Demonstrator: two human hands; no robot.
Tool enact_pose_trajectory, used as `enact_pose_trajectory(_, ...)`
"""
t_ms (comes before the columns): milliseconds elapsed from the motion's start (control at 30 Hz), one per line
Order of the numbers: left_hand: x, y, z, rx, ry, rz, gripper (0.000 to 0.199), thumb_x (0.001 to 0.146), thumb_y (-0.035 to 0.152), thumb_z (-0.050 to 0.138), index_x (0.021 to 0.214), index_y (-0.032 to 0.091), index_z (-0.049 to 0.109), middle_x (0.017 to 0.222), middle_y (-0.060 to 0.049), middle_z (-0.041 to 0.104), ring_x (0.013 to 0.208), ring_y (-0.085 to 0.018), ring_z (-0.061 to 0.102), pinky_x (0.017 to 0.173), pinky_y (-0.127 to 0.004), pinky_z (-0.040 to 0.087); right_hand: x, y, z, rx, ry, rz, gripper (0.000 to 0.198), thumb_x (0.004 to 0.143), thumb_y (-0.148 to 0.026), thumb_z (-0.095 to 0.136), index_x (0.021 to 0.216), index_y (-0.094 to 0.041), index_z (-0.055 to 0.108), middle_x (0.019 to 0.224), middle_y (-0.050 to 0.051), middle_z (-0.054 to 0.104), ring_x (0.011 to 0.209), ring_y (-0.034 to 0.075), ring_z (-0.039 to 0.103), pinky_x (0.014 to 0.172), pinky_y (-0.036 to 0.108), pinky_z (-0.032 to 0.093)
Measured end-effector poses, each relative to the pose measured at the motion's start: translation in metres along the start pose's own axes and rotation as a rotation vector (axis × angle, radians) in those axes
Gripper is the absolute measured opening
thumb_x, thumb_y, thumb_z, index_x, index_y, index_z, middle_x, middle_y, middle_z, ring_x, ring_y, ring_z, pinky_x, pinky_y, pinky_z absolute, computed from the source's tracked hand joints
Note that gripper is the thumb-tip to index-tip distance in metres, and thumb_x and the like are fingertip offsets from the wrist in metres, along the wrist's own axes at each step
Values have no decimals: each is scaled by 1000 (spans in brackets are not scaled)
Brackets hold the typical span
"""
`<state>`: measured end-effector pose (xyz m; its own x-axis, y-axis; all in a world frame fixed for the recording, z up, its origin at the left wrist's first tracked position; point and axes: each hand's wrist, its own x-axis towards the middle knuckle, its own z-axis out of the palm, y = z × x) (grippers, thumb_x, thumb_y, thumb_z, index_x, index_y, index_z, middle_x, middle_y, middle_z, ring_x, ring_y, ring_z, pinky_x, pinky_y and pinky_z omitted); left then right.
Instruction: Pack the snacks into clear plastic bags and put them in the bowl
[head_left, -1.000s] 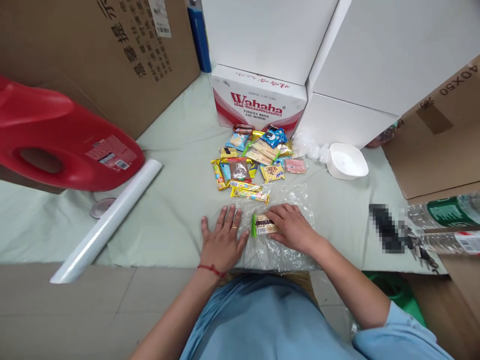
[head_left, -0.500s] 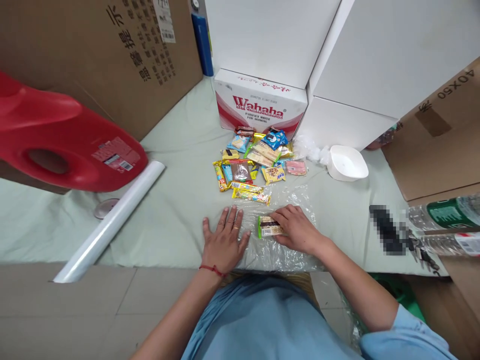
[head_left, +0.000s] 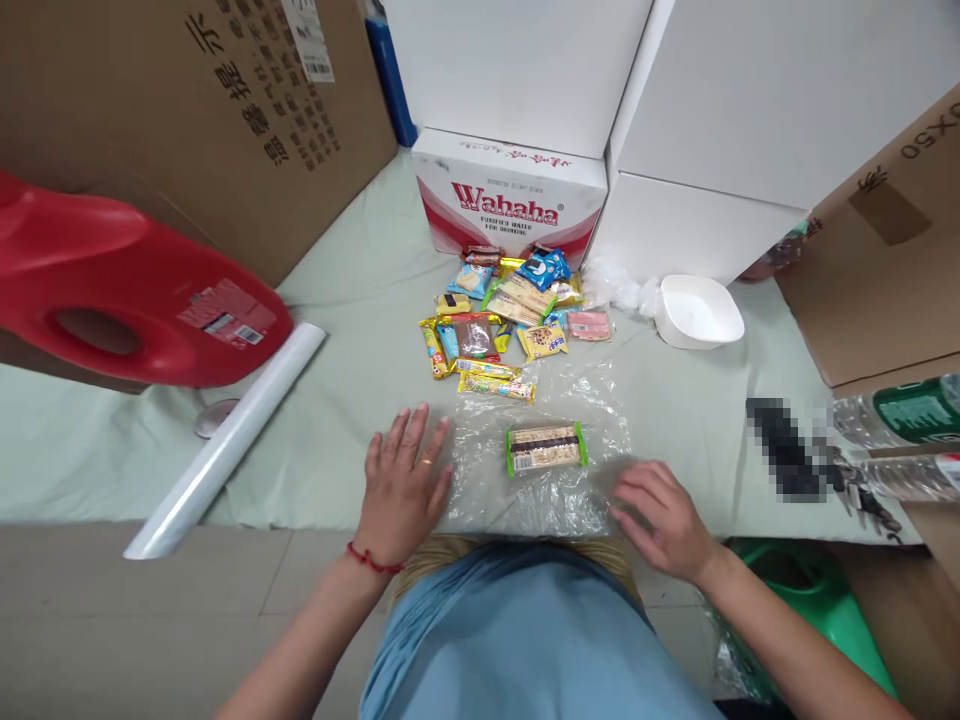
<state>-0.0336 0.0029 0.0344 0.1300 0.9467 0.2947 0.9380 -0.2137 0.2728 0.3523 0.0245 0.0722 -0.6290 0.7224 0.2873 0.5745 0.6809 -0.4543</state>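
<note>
A green-ended packet of crackers [head_left: 546,448] lies on a sheet of clear plastic film [head_left: 480,490] near the table's front edge. To its left is my left hand [head_left: 405,478], open with fingers loosely spread, at the film's left edge. On the other side, my right hand [head_left: 664,512] is open, fingers a little bent, near the film's right edge and apart from the packet. Behind the film sits a pile of small wrapped snacks [head_left: 476,340], with two yellow stick packs [head_left: 495,386] at its front.
A white roll [head_left: 225,440] and a red jug [head_left: 150,280] are at the left. The Wahaha box [head_left: 510,205] stands behind the snacks. A white bowl [head_left: 701,312], plastic bottles [head_left: 911,412] and keys [head_left: 870,505] are at the right.
My right hand has let go of the cracker packet and drawn back to the right. My left hand has slid left, away from the middle of the film.
</note>
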Motion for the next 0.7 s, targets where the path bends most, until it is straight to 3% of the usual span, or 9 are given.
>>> enact_pose_trajectory(100,-17,-2,-13,-93,-23,311,81,93,10,48,165,33,20,167,-11,36,156,-29,32,127,-60,26,-49,0,10,-61,-24,-71,46,93,-25,69,137,-26,58,119,13,68,112,31,63,99,56,54)
enact_pose_trajectory(167,-29,-4,-14,-152,-126,487,80,90,7,49,162,34,28,167,-10,38,155,-27,36,126,-57,30,-67,1,21,-100,-62,-91,52,93,-24,70,143,-29,54,127,12,67,120,30,61,107,58,51)
enact_pose_trajectory(233,-38,-7,-11,-117,-194,560,70,91,10,52,155,34,41,163,-9,45,153,-28,38,125,-56,31,-72,3,30,-115,-81,-56,50,95,-19,65,142,-32,55,130,10,67,121,27,62,109,57,49)
enact_pose_trajectory(367,-38,-7,-1,-21,-165,488,45,97,27,58,142,31,58,151,-11,59,138,-25,56,117,-46,37,-54,10,31,-90,-112,22,32,98,-16,59,126,-29,67,117,9,72,107,25,64,96,49,53)
enact_pose_trajectory(467,-24,0,0,-64,-142,382,44,100,42,53,140,28,61,139,-14,66,118,-26,65,100,-45,44,-35,15,19,-23,-168,-17,22,102,-20,53,112,-25,72,105,8,72,95,22,64,83,41,53)
enact_pose_trajectory(600,-4,14,1,-115,-103,210,33,103,34,44,118,26,72,109,-9,72,99,-24,63,83,-40,44,-17,16,6,12,-165,-54,22,103,-20,49,105,-22,71,97,8,73,85,21,61,76,37,52)
enact_pose_trajectory(700,7,27,-2,-181,49,113,22,99,26,52,107,23,72,101,-8,70,95,-23,61,83,-39,47,-10,13,3,6,-145,-56,19,102,-18,51,106,-21,70,95,8,72,82,21,59,74,37,52)
